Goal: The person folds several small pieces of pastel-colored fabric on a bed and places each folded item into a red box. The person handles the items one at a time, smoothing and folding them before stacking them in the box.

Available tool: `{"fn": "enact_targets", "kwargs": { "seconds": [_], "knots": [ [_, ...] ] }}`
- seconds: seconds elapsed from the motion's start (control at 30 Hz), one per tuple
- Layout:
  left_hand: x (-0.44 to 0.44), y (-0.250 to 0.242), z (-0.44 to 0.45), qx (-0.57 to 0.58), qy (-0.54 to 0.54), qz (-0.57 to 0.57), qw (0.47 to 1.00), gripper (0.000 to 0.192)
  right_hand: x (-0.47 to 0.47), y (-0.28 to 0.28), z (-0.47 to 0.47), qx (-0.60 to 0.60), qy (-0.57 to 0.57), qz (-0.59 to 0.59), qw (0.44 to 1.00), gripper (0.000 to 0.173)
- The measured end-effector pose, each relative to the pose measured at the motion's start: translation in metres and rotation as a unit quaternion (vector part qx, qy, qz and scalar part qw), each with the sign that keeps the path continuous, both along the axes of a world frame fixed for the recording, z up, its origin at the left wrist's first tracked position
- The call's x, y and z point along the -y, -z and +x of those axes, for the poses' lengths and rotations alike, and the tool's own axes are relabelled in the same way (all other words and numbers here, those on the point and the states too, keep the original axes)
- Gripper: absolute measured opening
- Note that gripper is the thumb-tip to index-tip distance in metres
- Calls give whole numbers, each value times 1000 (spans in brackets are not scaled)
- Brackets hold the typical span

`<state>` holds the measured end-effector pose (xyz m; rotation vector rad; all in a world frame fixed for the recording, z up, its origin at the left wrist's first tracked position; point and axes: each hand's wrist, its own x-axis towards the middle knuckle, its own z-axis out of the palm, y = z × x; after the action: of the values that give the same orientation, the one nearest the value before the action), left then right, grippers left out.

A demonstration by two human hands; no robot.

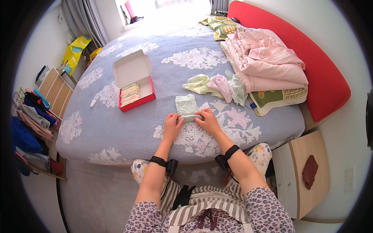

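Note:
A pale green piece of folded cloth (186, 105) lies on the blue floral bedspread, its near edge turned up into a narrow roll. My left hand (172, 125) pinches the left end of that roll between thumb and fingers. At the right end, my right hand (207, 121) pinches it in the same way. Beyond my right hand lie crumpled cloth pieces: a light yellow-green one (197, 84), a pink-lilac one (220, 85) and a pale green one (236, 88). To the left, an open red and white cardboard box (138, 102) holds several small pastel cloth rolls (130, 93) in a row.
A folded pink quilt (271, 64) rests on green patterned fabric (269, 99) by the red headboard (314, 67). A small white object (93, 103) lies left of the box. At right, a bedside cabinet (311, 174) bears a dark red cloth (310, 171). Clothes (35, 116) hang at far left.

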<state>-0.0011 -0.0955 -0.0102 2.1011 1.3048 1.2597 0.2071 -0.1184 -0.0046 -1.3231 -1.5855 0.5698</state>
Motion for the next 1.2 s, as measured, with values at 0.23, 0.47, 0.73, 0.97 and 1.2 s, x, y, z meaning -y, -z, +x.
{"fn": "enact_targets", "kwargs": {
  "seconds": [0.23, 0.47, 0.73, 0.97, 1.2],
  "knots": [
    [-12, 8, 14, -46, -105, 14, 993, 21, -14, 5, -14, 59, 109, -10, 992, 24],
    [-12, 5, 21, -73, -144, 8, 987, 20, -22, 8, -17, 96, 125, -11, 987, 21],
    [-23, -20, 1, -253, 33, 260, 931, 18, -28, -20, 3, 376, -90, 291, 875, 16],
    [-12, -23, -11, -242, 102, 262, 929, 38, -23, -28, 20, 478, -167, 336, 794, 28],
    [-24, -17, 0, -164, 85, 173, 967, 30, -46, -17, 10, 322, -146, 146, 924, 30]
  ]
}}
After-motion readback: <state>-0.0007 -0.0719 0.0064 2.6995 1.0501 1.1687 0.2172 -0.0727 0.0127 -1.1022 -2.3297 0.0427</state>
